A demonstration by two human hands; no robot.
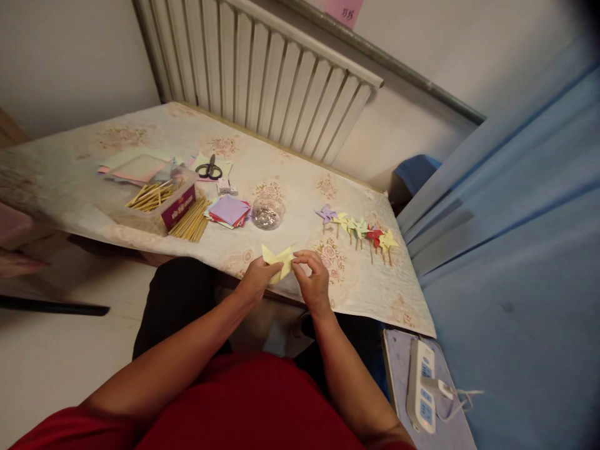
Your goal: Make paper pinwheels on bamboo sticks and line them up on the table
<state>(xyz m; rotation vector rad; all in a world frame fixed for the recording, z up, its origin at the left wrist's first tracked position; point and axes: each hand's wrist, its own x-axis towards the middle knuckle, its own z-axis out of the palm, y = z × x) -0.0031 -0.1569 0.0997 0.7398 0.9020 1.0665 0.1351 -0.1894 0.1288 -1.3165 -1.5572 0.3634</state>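
A yellow paper pinwheel (280, 264), with its blades partly folded, is held over the table's front edge. My left hand (259, 275) grips it from the left, thumb lying across the paper. At its right edge, the thumb and forefinger of my right hand (312, 281) pinch together on the paper; whether they also hold something small cannot be made out. Beyond my hands stands a clear round tub (268, 214) with small shiny metal bits inside. To its left lies a stack of coloured paper squares (229, 210). Several finished pinwheels on sticks (359, 227) lie in a row on the right.
A clear plastic box (140, 215) holds thin wooden sticks, with more sticks (191, 220) beside it. Black-handled scissors (209, 169) rest on paper farther back. The floral tablecloth (300, 181) reaches the radiator (276, 75). A power strip (420, 387) lies at lower right, near a blue curtain (510, 250).
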